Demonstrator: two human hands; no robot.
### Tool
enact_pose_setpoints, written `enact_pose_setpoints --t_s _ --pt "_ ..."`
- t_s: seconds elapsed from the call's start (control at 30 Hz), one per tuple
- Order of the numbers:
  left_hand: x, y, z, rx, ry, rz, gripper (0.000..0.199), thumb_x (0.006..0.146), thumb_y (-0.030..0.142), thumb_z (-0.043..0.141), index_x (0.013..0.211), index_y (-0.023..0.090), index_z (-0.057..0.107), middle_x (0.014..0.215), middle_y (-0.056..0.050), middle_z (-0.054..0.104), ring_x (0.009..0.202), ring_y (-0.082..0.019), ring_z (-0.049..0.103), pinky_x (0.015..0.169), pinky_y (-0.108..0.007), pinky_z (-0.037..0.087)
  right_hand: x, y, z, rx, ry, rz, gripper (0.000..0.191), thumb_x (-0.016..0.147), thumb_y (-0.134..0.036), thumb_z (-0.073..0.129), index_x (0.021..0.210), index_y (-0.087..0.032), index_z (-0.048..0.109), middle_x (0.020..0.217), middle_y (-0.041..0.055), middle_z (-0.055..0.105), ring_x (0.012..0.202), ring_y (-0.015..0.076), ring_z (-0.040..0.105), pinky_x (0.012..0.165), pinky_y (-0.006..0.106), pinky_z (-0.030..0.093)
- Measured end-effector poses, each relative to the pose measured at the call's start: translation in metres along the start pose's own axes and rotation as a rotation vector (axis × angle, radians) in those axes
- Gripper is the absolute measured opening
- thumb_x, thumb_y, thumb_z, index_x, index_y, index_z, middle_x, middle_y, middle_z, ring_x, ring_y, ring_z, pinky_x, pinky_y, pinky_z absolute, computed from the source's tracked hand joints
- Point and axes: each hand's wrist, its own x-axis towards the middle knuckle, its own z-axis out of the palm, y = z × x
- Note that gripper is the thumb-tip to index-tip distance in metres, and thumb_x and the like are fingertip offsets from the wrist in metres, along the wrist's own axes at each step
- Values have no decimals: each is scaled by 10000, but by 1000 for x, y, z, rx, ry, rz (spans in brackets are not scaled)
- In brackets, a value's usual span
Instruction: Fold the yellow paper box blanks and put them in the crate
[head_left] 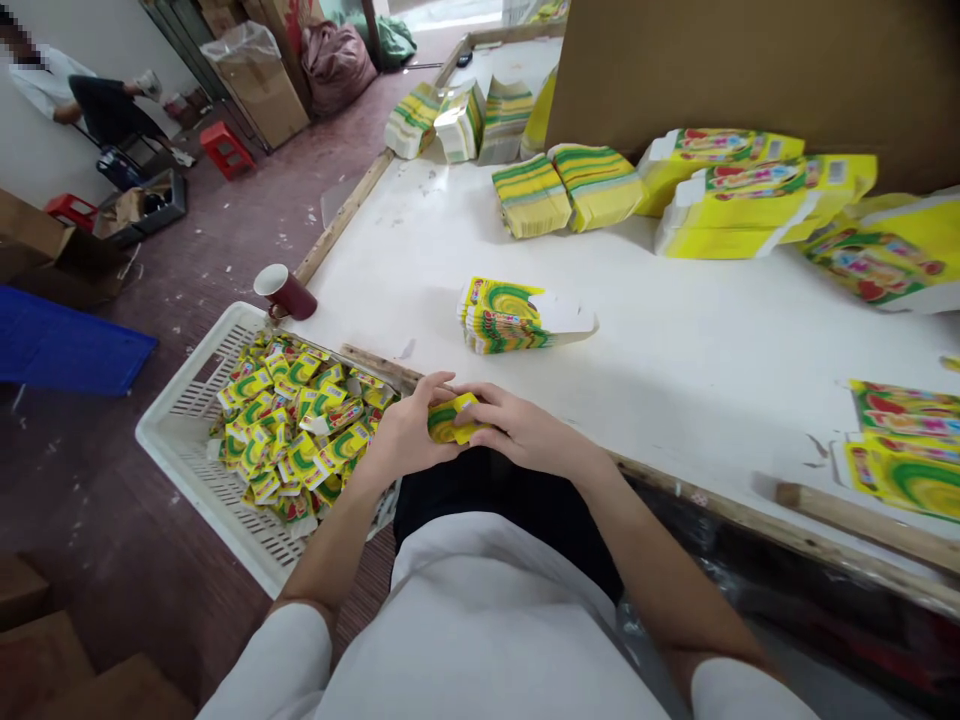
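Between my two hands, just over the table's near edge, is a small yellow and green printed carton (450, 420). My left hand (409, 432) wraps round its left side, thumb and fingers pressed on it. My right hand (517, 425) grips the other end with bent fingers. The palms hide part of the carton. Beyond them on the white table (375, 270) lies a bunch of flattened cartons (506, 318), their white flaps pointing right. Left of my hands, a white plastic crate (180, 425) holds many small folded cartons (300, 420) in a loose heap.
A maroon mug (289, 293) stands at the table's left corner. Stacked flat cartons (529, 195) and larger yellow cartons (727, 210) line the back, before a brown cardboard panel (750, 80). Right, more flat cartons (907, 470) lie by a wooden strip (862, 515). A person (97, 100) sits far left.
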Motion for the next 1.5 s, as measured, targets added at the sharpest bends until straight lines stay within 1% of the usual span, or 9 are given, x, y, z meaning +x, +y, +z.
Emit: enact_pose_setpoints --t_s 0.1,0.33,0.6,0.73,0.87,1.03,1.23,1.43,1.5 --pt "-1 1 2 25 8 11 811 684 263 777 1380 265 360 1169 -62 701 1039 -243 691 910 -385 540 -1 -1 -6 16 -30 -18 180 949 -282 575 1098 -228 660 1335 106 553 1218 235 577 1049 432 489" --pt "-4 3 12 129 183 102 759 740 198 734 1402 251 366 1250 -99 649 1146 -251 643 986 -404 481 1 4 19 -16 256 -25 232 960 -311 542 1169 -236 612 1375 144 501 1298 276 529 1086 511 461" --pt "-2 -5 4 133 197 -21 757 622 285 845 1289 229 491 1064 -63 708 991 -268 680 922 -425 489 -1 11 10 -60 172 -87 252 968 -332 536 1185 -228 614 1426 158 464 1324 265 509 1079 474 475" --pt "-1 -6 9 120 297 10 732 648 274 839 1291 237 491 1137 -73 686 1092 -268 640 1005 -445 444 1 11 10 -98 211 -75 235 957 -309 556 1168 -233 627 1421 150 457 1270 265 545 1055 476 499" --pt "-1 -16 14 -123 484 -154 943 582 401 892 1366 219 403 1356 -150 536 1268 -302 527 1025 -445 452 3 13 10 -78 360 -58 241 952 -325 560 1170 -252 634 1396 136 471 1269 276 543 1044 479 513" --pt "2 -25 14 -770 493 -405 549 717 445 800 1136 197 546 1061 -85 693 940 -202 685 801 -323 552 0 18 11 -118 449 -39 265 946 -341 571 1183 -247 641 1417 147 448 1289 297 526 1043 498 512" --pt "4 -19 11 -836 566 -396 364 675 355 843 890 173 613 735 24 665 648 -95 626 623 -199 495 -6 16 8 -112 293 -51 253 941 -307 578 1174 -255 661 1416 138 462 1200 280 596 975 481 564" --pt "3 -12 18 -969 545 -411 446 664 335 858 969 190 567 788 29 694 654 -91 648 665 -215 529 -4 14 15 -142 461 -29 208 930 -274 607 1127 -240 663 1378 143 489 1215 264 588 1016 474 538" --pt "4 -12 15 -1023 580 -430 492 616 332 885 951 191 553 775 31 695 636 -92 651 658 -219 534 -4 14 16 -121 424 -50 233 925 -288 618 1151 -250 661 1397 139 479 1217 262 592 1014 474 542"
